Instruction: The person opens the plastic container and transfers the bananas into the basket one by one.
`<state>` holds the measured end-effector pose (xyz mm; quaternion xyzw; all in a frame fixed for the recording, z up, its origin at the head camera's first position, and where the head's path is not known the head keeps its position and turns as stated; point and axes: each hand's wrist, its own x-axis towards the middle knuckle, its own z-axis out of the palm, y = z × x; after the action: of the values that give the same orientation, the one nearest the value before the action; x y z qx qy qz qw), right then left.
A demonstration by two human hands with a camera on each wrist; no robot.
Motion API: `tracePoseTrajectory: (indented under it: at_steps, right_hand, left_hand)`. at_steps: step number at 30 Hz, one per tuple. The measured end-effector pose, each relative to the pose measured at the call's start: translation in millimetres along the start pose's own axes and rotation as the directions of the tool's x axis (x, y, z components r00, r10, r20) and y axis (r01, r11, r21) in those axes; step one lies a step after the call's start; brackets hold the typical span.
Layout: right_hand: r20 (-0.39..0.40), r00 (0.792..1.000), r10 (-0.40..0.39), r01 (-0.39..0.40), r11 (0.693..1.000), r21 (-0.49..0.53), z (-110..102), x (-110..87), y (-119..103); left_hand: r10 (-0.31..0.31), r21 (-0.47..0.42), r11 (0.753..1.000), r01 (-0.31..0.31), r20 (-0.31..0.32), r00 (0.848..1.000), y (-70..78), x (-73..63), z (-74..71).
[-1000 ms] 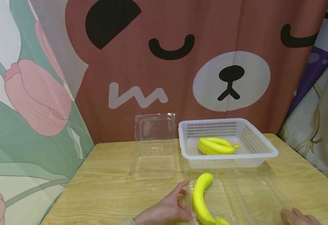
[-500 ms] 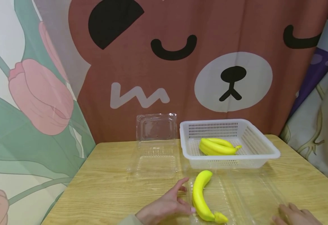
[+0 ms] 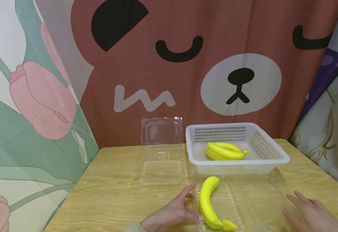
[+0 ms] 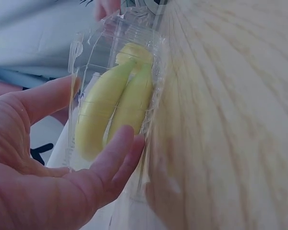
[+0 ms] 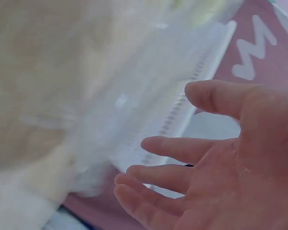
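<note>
A bunch of yellow bananas [image 3: 206,203] lies in one half of a clear plastic clamshell box [image 3: 228,199], which stands unfolded on the table. In the left wrist view two joined bananas [image 4: 101,108] show through its wall. My left hand [image 3: 172,212] holds the box by its left side, fingers and thumb spread along the rim. The box's flat lid half [image 3: 263,196] extends rightward. Beside that lid's right edge is my right hand [image 3: 312,209], its fingers loosely extended; the right wrist view shows no object in its palm.
Behind the box stands a white perforated basket [image 3: 238,162] with more bananas [image 3: 225,152] inside. A second clear clamshell box [image 3: 161,170] sits open at the back left, lid upright. A bear-print curtain [image 3: 134,71] hangs behind the wooden table [image 3: 108,193].
My right hand has come further into view and its fingers have lifted and spread by the lid's edge. The left hand stays at the box's side. The head view has shifted slightly.
</note>
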<state>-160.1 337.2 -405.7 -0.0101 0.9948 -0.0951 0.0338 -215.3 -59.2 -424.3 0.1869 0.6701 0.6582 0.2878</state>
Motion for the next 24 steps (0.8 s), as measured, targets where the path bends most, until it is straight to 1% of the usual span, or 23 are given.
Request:
tracePoseTrajectory:
  at_steps: [2, 4, 7, 8, 10, 11, 14, 15, 17, 18, 20, 21, 24]
  right_hand:
    - [-0.052, 0.998, -0.018, 0.019, 1.0, 0.012, -5, 0.9, -8]
    - [-0.135, 0.988, -0.069, 0.072, 0.997, 0.012, -8, 2.0, -19]
    - [-0.175, 0.978, -0.11, 0.118, 0.992, 0.033, -15, 5.7, -39]
    - [-0.197, 0.972, -0.13, 0.141, 0.989, 0.038, -17, 5.9, -48]
    - [-0.197, 0.968, -0.154, 0.167, 0.984, 0.054, -20, 7.6, -64]
    - [-0.179, 0.972, -0.155, 0.169, 0.984, 0.065, -22, 8.7, -73]
    - [-0.192, 0.959, -0.206, 0.225, 0.971, 0.078, -23, 10.9, -97]
    - [-0.183, 0.96, -0.211, 0.229, 0.97, 0.085, -24, 11.6, -106]
    - [-0.19, 0.953, -0.234, 0.255, 0.962, 0.097, -25, 13.0, -121]
    - [-0.208, 0.945, -0.252, 0.276, 0.956, 0.096, -24, 13.7, -127]
    - [-0.206, 0.941, -0.269, 0.295, 0.949, 0.108, -24, 15.2, -140]
    - [-0.209, 0.935, -0.287, 0.314, 0.943, 0.109, -23, 16.0, -145]
    - [-0.179, 0.936, -0.302, 0.329, 0.933, 0.148, -19, 18.6, -158]
  left_hand:
    - [-0.01, 0.004, 1.0, 0.01, -0.01, 1.0, 0.3, 0.0, 0.7]
    - [-0.017, 0.012, 1.0, 0.017, -0.022, 1.0, 0.5, -0.3, 1.5]
    - [-0.021, 0.009, 1.0, 0.021, -0.034, 0.999, 1.0, -1.1, 3.1]
    - [-0.022, 0.007, 1.0, 0.022, -0.038, 0.999, 1.0, -1.4, 3.8]
    - [-0.018, 0.0, 1.0, 0.018, -0.037, 0.999, 1.4, -1.8, 4.7]
    - [-0.017, -0.004, 1.0, 0.016, -0.038, 0.999, 1.5, -1.9, 5.1]
    - [-0.021, -0.009, 1.0, 0.02, -0.039, 0.999, 1.9, -1.9, 5.5]
    - [-0.023, -0.013, 1.0, 0.023, -0.041, 0.999, 1.9, -1.8, 5.4]
    - [-0.026, -0.029, 0.999, 0.025, -0.042, 0.999, 2.1, -1.2, 5.6]
    - [-0.027, -0.037, 0.999, 0.025, -0.042, 0.999, 2.2, -0.8, 5.5]
    - [-0.027, -0.057, 0.998, 0.025, -0.04, 0.999, 2.7, -0.1, 5.6]
    - [-0.026, -0.066, 0.998, 0.023, -0.04, 0.999, 2.9, 0.3, 5.7]
    - [-0.031, -0.078, 0.997, 0.029, -0.03, 0.999, 3.8, 0.1, 5.6]
